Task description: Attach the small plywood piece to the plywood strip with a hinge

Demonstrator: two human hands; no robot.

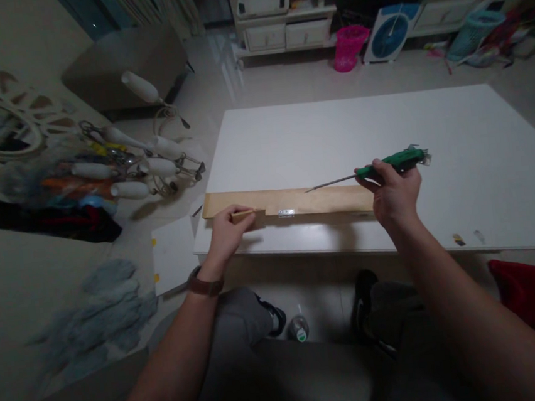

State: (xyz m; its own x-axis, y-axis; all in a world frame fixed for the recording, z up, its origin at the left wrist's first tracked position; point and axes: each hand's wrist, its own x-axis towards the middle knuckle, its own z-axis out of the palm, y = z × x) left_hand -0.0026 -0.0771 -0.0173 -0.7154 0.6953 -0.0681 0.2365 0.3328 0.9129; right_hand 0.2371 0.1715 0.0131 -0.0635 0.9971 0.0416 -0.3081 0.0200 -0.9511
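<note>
My left hand point(227, 231) pinches a pencil-like stick point(242, 216); right of it, a metal hinge point(286, 212) sits on the wooden board point(331, 199), whether fastened I can't tell. My right hand point(394, 194) grips a screwdriver point(399, 161), tip clear.

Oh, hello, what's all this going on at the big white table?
A person sits at the white table with both hands busy. The left hand holds what looks like a pencil near a long wooden board. The right hand grips a green-handled screwdriver, its shaft pointing left; whether the tip touches the board is unclear. A small metal hinge sits at the board's near edge, between the hands.
</note>
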